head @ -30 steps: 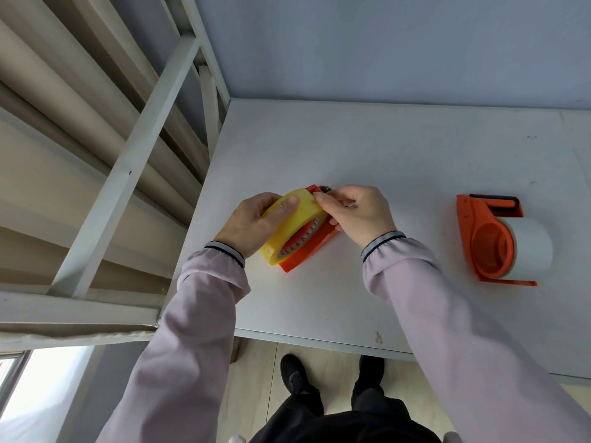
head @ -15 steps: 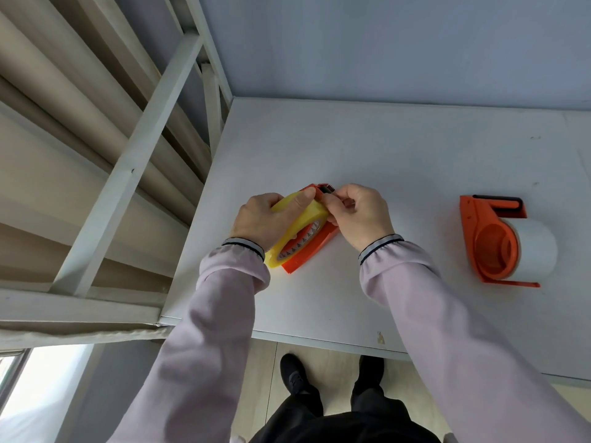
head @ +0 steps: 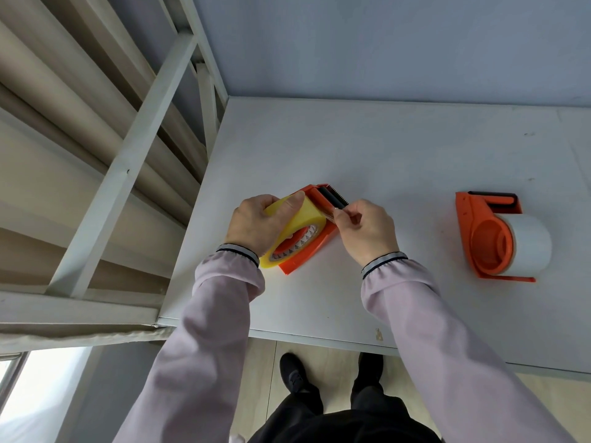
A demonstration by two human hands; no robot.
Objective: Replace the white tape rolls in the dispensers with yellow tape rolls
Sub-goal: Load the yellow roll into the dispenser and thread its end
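An orange dispenser (head: 315,247) lies on the white table (head: 383,148) with a yellow tape roll (head: 303,215) seated on it. My left hand (head: 256,223) grips the yellow roll from the left, thumb over its top. My right hand (head: 364,230) pinches the loose tape end just below the dispenser's black roller and serrated blade (head: 332,196). To the right lies a second orange dispenser (head: 479,238) holding a white tape roll (head: 529,243), untouched.
A white metal bed frame (head: 128,161) with beige padding runs along the table's left side. The table's front edge (head: 319,335) is close to my body; my black shoes stand on the wood floor below. A pale wall backs the table.
My right hand has drawn back to the right from the roll, uncovering the black roller and blade. My left hand still holds the yellow roll in the dispenser.
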